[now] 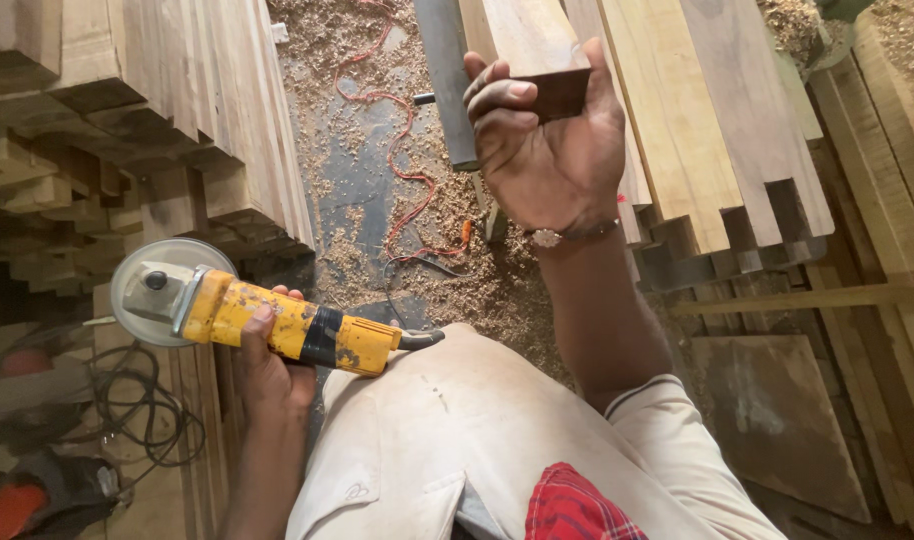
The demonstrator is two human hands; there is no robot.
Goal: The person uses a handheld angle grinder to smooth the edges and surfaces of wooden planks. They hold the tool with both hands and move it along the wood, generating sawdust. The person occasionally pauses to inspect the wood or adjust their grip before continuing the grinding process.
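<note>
Yellow grinder (277, 325) gripped in left hand (267, 365); right hand (547, 140) clasps plank end (537, 50).

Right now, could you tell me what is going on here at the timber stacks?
A person stands among stacked planks on a sawdust-strewn floor. The left hand grips a yellow angle grinder at its body, disc pointing left, held low beside the leg. The right hand holds the end of a wooden plank lifted from the stack.
</note>
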